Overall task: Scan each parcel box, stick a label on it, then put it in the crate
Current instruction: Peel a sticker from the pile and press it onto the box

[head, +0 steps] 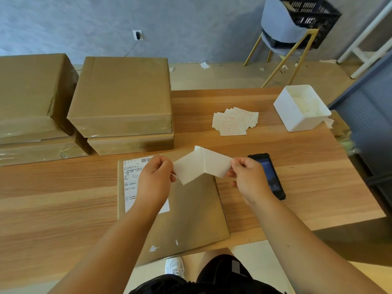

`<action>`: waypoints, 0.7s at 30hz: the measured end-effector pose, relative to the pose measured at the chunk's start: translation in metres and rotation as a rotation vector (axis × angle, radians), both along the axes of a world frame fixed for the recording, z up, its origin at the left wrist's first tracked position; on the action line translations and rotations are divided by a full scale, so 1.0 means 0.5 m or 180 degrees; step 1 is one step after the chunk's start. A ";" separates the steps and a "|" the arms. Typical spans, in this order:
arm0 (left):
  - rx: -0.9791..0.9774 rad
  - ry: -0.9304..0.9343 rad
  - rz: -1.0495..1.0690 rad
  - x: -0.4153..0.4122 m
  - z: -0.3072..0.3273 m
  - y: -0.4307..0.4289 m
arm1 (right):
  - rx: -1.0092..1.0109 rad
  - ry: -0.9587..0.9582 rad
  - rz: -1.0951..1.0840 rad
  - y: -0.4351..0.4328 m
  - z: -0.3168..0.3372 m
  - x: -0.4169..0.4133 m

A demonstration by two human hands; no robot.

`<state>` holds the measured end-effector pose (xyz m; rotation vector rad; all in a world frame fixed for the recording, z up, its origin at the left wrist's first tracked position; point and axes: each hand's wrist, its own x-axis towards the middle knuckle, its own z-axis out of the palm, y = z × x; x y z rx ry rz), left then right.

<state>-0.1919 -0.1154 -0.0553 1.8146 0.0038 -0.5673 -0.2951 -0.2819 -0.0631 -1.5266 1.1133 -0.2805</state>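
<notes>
A flat brown parcel box (191, 213) lies on the wooden table (53, 198) in front of me, with a printed shipping label (132, 181) on its left part. Above the box I hold a white label sheet (201, 166) that bends in the middle. My left hand (154, 179) pinches its left end and my right hand (248, 177) pinches its right end. A black handheld scanner (273, 177) lies on the table just right of my right hand. A dark crate (307, 20) sits on a chair at the far right.
Stacks of brown parcel boxes (123, 98) fill the table's far left. A loose pile of white labels (235, 120) lies at the middle right, next to a white bin (301, 109). A blue metal rack (371, 115) stands along the table's right side.
</notes>
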 end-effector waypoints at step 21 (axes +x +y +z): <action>0.0895 -0.1267 -0.1501 -0.033 -0.010 -0.494 | -0.1292 0.1466 0.1007 -0.534 0.024 -0.178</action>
